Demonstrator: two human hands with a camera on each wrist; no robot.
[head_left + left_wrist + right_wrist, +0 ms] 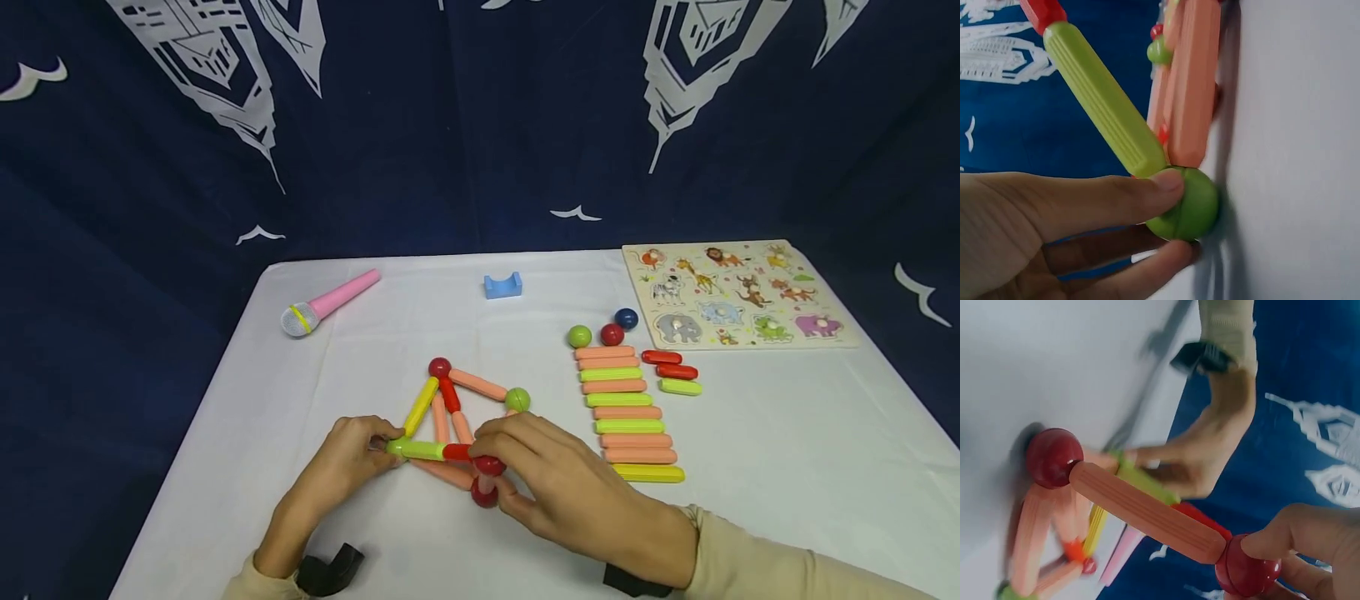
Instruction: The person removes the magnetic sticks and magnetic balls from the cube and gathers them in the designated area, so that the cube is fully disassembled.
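Green ball [1197, 203] ×1 in LH [343, 458], red ball [1242, 572] ×1 in RH [558, 487].

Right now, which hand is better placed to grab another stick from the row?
Probably the right: your right hand is nearer the row of sticks, though it would have to release a red ball. Your left hand is farther off, pinching a green ball.

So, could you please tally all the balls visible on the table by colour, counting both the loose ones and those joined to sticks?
Red balls: 4
Green balls: 3
Dark blue ball: 1
Total: 8
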